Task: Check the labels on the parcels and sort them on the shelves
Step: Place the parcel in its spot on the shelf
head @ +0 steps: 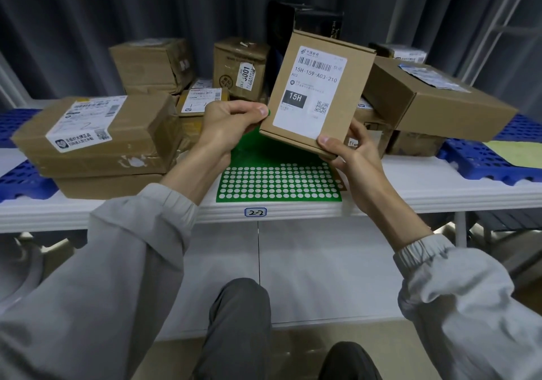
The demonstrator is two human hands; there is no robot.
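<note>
Plainly the main risk was a slip: the box (pixel 318 95) was held up above the shelf (pixel 410 195) only by its lower corners, tilted, so a loosened pinch could have dropped it onto the green mat (pixel 278 180) or against the parcels (pixel 99 133) stacked on either side. A misread was the other danger (the label (pixel 311 86) read 15H-159-A03-210, while the tag (pixel 255 212) on the shelf edge read 2-2), which I judged could send it to the wrong place.

The left hand (pixel 231 124) pinched the box's lower left corner, thumb on the front face, other fingers curled behind. The right hand (pixel 352 151) pinched the lower right corner, thumb pressed just under the label and fingers wrapped round the side. The box stood label-forward between both hands, clear of the shelf.
</note>
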